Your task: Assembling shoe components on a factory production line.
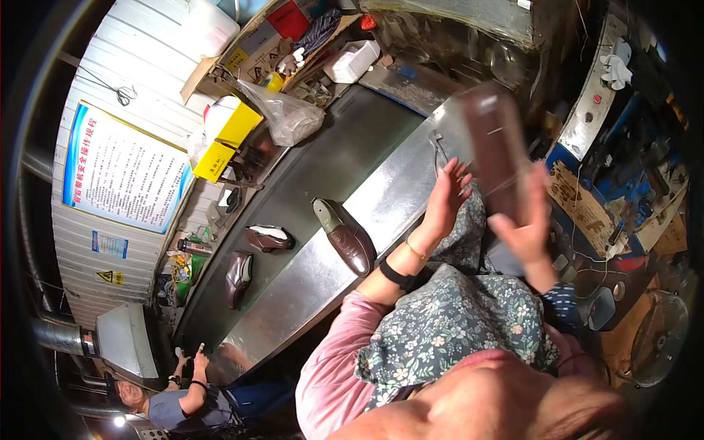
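In my right hand (529, 231) is a brown shoe (493, 139), smeared by motion; its toe end points away from me and I cannot make out its details. My left hand (446, 198) is raised beside it, fingers apart, with nothing in it. Just beyond the left fingertips, a pair of metal pliers (439, 152) lies on the steel ledge (396, 176). Left of my left forearm, a glossy brown shoe with an olive-green last (343, 238) rests on the same ledge. Two more brown shoes, one upper (270, 237) and another (238, 279), are farther left on the dark belt.
The dark conveyor belt (345, 132) runs diagonally past the ledge. Behind it are a yellow box (229, 139), a plastic bag (286, 121) and a white container (352, 61). A co-worker (183, 403) stands at the lower left. A machine with cables (623, 183) is at my right.
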A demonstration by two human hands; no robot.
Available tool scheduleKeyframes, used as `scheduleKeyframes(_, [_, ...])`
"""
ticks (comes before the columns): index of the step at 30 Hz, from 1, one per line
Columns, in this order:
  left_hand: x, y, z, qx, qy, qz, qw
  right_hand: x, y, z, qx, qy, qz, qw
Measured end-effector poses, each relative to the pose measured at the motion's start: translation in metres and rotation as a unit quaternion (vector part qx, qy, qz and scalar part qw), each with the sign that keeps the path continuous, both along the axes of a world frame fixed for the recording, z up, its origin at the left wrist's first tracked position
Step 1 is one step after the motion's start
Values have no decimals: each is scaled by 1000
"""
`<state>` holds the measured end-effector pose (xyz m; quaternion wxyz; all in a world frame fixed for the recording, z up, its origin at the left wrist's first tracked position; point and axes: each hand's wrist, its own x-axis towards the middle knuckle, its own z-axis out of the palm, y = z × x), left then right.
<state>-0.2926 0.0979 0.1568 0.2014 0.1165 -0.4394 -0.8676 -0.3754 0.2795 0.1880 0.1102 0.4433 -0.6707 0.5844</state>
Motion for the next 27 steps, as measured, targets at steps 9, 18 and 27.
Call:
scheduleKeyframes(9, [92, -19, -2, -312, -157, -127, 928, -3, -34, 13, 15, -597, 482, 641])
scheduleKeyframes(18, [192, -45, -28, -529, -279, 299, 744, 27, 45, -56, 38, -545, 273, 792])
scheduleKeyframes(27, [203, -107, -64, -474, -486, 360, 639, -207, -192, -91, -21, -290, -12, 957])
